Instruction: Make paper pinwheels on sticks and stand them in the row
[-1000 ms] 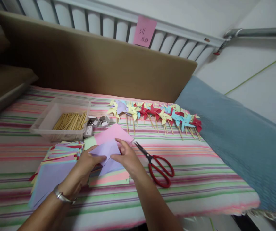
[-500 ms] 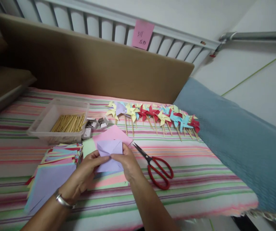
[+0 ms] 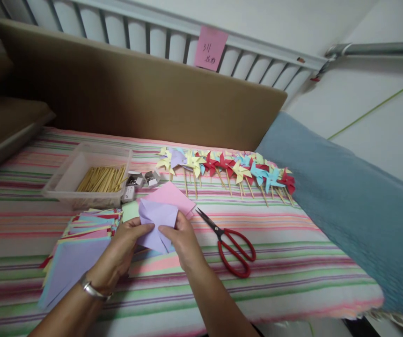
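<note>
Both hands hold a lilac paper square point(image 3: 157, 220) just above the striped cloth point(image 3: 278, 262). My left hand point(image 3: 126, 245) pinches its left side, and a silver bangle sits on that wrist. My right hand point(image 3: 181, 241) pinches the lower right part. The paper has its corners folded in toward the middle. Under it lie a pink sheet point(image 3: 173, 195) and a pale green sheet point(image 3: 130, 210). Red-handled scissors point(image 3: 231, 245) lie shut just right of my right hand.
A stack of coloured paper squares point(image 3: 78, 248) lies at the left. Behind it stands a clear tray of wooden sticks point(image 3: 98, 178) with small pin boxes point(image 3: 141, 179) beside it. A row of finished pinwheels point(image 3: 229, 168) runs along the back. A blue blanket point(image 3: 345, 201) lies right.
The lilac paper has been turned and lifted slightly in both hands. Its folded corners now point more to the upper left. My hands have shifted a little nearer to me.
</note>
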A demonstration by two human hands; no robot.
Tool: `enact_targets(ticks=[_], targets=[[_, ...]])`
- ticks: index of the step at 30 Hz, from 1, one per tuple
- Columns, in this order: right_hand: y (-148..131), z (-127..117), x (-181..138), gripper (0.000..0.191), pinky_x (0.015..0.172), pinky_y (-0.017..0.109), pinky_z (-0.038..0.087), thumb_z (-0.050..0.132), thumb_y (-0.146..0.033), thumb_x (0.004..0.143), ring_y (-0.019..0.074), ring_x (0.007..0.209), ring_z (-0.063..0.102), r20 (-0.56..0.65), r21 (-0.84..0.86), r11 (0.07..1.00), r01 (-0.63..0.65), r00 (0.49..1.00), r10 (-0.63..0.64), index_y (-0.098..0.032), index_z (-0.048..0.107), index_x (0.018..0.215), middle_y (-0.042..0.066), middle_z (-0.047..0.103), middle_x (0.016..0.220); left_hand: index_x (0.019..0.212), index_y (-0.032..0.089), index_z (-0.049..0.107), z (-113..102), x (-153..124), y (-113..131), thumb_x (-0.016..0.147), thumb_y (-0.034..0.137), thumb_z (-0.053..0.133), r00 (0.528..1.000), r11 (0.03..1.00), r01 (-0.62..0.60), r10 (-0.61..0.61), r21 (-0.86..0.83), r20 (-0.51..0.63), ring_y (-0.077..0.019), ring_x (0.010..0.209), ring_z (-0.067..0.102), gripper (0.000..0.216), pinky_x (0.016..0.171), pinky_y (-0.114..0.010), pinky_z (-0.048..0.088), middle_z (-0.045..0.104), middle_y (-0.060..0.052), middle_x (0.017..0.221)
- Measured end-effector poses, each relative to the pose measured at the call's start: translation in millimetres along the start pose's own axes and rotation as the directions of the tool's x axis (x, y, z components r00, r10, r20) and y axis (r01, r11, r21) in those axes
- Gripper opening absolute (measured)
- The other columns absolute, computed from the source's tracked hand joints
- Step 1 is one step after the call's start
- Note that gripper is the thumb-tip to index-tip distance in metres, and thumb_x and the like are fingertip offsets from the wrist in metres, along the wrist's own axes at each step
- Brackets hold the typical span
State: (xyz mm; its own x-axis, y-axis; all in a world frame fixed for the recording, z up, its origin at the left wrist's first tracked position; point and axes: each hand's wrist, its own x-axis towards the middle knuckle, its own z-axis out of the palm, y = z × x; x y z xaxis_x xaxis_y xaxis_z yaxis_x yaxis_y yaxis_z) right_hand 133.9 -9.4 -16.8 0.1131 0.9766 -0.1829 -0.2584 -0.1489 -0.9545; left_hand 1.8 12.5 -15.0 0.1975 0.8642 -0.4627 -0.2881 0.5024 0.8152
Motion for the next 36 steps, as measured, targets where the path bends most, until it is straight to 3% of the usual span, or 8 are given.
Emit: enact_targets(ticks=[3,6,9,12,15,21,24,36], targets=[[1.3,-2.5,-2.5,0.044,0.073,0.033,0.049,0.058,-0.016,0.073,0.0191,0.079,0.061,-0.068,-0.363,0.900,0.240,0.957,-0.283,-0.019,0.054,0.117,0.005,0.066,0.088,0.069,0.012,0.067,-9.1,3.0,10.3,0.054,0.024,0.076,0.999,0.999,-0.035,0.035,0.021,-0.037,-0.0157,0.051,0.058,0.022,0.053,-0.026,0.044,0.067,-0.004,0.059],[0.1,-3.9,-8.3,0.035,0.088,0.038,0.044,0.055,-0.014,0.079,0.0212,0.098,0.055,0.105,-0.637,0.580,0.508,0.802,-0.588,-0.024,0.061,0.111,0.007,0.062,0.100,0.064,0.013,0.065,-19.6,4.4,19.0,0.056,0.023,0.075,0.995,0.997,-0.080,0.081,0.019,-0.051,-0.0129,0.050,0.055,0.016,0.052,-0.023,0.042,0.065,-0.002,0.058],[-0.9,-2.5,-13.2,0.029,0.095,0.042,0.040,0.053,-0.010,0.081,0.0227,0.112,0.048,0.300,-0.687,0.364,0.629,0.702,-0.647,-0.027,0.067,0.100,0.007,0.058,0.113,0.065,0.014,0.065,-27.8,6.6,21.8,0.058,0.021,0.073,0.995,0.997,-0.082,0.082,-0.007,-0.048,-0.0120,0.051,0.055,0.013,0.055,-0.023,0.042,0.065,0.000,0.059],[-0.1,-0.5,-14.4,0.029,0.101,0.045,0.034,0.053,-0.007,0.081,0.0250,0.126,0.035,0.386,-0.697,0.276,0.661,0.671,-0.633,-0.026,0.069,0.095,0.007,0.048,0.131,0.065,0.016,0.065,-30.1,8.0,20.9,0.059,0.021,0.072,0.998,0.998,-0.064,0.064,-0.024,-0.028,-0.0116,0.052,0.055,0.011,0.056,-0.023,0.042,0.064,0.001,0.058],[1.1,-0.4,-13.5,0.023,0.105,0.045,0.029,0.056,-0.010,0.080,0.0257,0.132,0.027,0.406,-0.688,0.293,0.664,0.687,-0.603,-0.026,0.071,0.087,0.005,0.044,0.137,0.064,0.016,0.065,-26.0,5.9,20.6,0.058,0.020,0.071,0.998,0.998,-0.064,0.064,-0.009,0.004,-0.0114,0.052,0.054,0.010,0.057,-0.023,0.041,0.064,0.001,0.058],[-0.5,-1.9,-11.6,0.009,0.105,0.044,0.027,0.064,-0.018,0.077,0.0262,0.135,0.023,0.244,-0.724,0.487,0.489,0.841,-0.482,-0.023,0.071,0.077,0.006,0.042,0.140,0.066,0.013,0.069,-13.1,-0.1,18.1,0.052,0.021,0.074,0.999,0.995,-0.046,0.046,0.092,0.010,-0.0127,0.053,0.054,0.017,0.054,-0.023,0.038,0.067,-0.002,0.061],[-1.9,-1.4,-10.7,0.005,0.106,0.044,0.026,0.067,-0.017,0.073,0.0266,0.135,0.024,0.167,-0.748,0.528,0.401,0.885,-0.435,-0.021,0.069,0.072,0.008,0.043,0.140,0.065,0.012,0.069,-10.4,0.1,13.1,0.051,0.023,0.075,0.999,0.988,-0.048,0.046,0.146,0.021,-0.0124,0.054,0.053,0.020,0.056,-0.023,0.038,0.067,-0.002,0.061],[1.7,-0.7,-8.0,0.005,0.105,0.044,0.025,0.066,-0.015,0.069,0.0271,0.133,0.029,0.110,-0.774,0.548,0.316,0.920,-0.376,-0.019,0.067,0.067,0.011,0.048,0.136,0.070,0.011,0.070,-10.3,3.2,6.3,0.053,0.028,0.075,0.998,0.971,-0.038,0.026,0.235,0.054,-0.0114,0.049,0.049,0.025,0.053,-0.023,0.034,0.062,-0.001,0.056]])
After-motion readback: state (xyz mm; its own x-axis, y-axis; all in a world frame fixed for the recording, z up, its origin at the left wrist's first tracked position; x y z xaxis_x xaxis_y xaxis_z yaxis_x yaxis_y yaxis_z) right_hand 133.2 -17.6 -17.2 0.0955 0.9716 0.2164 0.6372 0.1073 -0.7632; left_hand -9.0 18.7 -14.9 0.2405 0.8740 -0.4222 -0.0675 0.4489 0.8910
